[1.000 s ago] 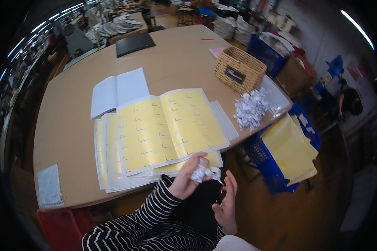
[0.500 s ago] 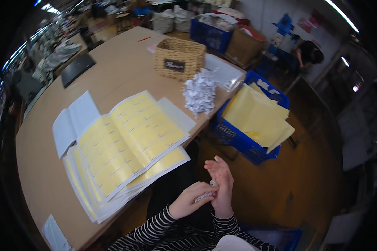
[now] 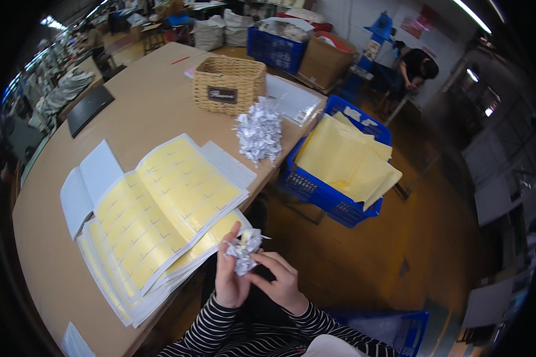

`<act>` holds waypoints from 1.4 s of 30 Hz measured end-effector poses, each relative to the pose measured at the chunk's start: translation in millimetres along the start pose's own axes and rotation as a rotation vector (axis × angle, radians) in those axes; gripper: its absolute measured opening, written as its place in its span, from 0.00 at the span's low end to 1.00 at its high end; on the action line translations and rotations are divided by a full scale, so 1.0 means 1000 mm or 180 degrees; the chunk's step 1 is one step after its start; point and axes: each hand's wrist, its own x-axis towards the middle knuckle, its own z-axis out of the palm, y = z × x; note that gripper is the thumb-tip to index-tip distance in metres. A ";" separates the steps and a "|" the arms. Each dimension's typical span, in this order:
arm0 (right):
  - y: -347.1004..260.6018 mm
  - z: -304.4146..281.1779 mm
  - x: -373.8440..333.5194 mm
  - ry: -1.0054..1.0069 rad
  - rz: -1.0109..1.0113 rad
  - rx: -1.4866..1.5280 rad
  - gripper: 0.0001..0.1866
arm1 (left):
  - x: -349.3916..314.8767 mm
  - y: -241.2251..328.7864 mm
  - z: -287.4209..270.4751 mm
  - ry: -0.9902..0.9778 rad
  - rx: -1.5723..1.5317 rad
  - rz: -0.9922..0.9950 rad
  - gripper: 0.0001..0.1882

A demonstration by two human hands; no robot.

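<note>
Above my lap, just off the table's edge, my left hand (image 3: 230,282) is curled round a loose clump of crumpled white paper scraps (image 3: 245,253) with a little yellow in it. My right hand (image 3: 281,282) presses its fingertips to the clump's right side, the fingers bent. Close by on the table lie stacked sheets (image 3: 175,199), the top one folded open with rows of yellow labels. A heap of similar white paper scraps (image 3: 259,131) sits near the table's right edge, in front of a woven basket (image 3: 229,83).
A blue crate (image 3: 333,205) holding yellow sheets (image 3: 345,160) stands right of the table. Left of the label sheets lies an open pale booklet (image 3: 92,184), and a black flat panel (image 3: 90,111) is at the far left edge. A person (image 3: 418,65) bends over at the back right.
My hands have moved left and turned. The left hand lay across the upright right palm, with little white showing; now a fuller clump of scraps shows between them. The view has shifted slightly.
</note>
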 end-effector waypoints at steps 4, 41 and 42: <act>0.000 0.001 0.007 0.0296 0.0181 0.0193 0.11 | -0.005 0.004 0.006 -0.0095 -0.0211 -0.0341 0.49; 0.182 -0.004 0.289 0.0011 -0.0759 -0.2617 0.05 | -0.067 0.124 -0.136 0.0920 0.1234 0.1042 0.10; 0.189 -0.002 0.289 0.0052 -0.0672 -0.2591 0.05 | -0.068 0.126 -0.137 0.0961 0.1204 0.1067 0.10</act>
